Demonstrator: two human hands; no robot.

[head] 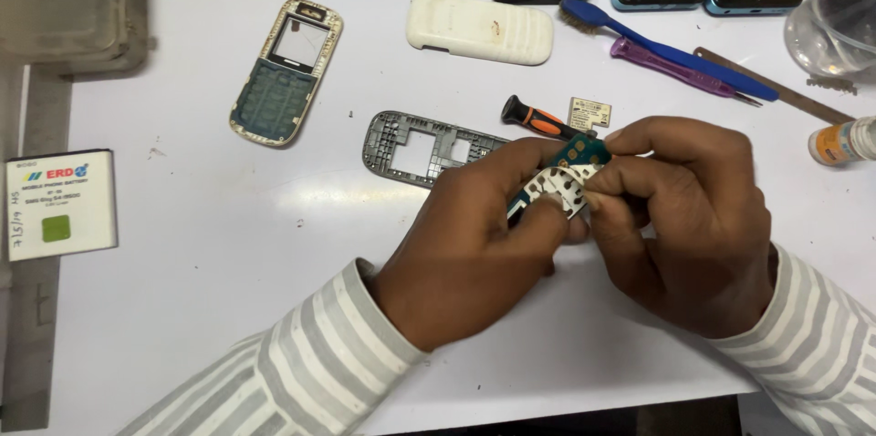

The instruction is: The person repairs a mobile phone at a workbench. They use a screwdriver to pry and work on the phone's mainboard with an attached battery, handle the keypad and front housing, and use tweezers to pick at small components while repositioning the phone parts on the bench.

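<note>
Below the head camera, both forearms in striped sleeves come in from the bottom edge and meet over the white table (182,244). Left hand (474,235) is curled, thumb and fingers clamped on the circuit board (566,176) from its lower left. Right hand (684,217) arches over, fingertips pinched on the board's right edge. That board hangs above the table between the hands, long axis running lower left to upper right, keypad face upward. Just behind lie a grey frame (411,146) and a screwdriver (538,119).
</note>
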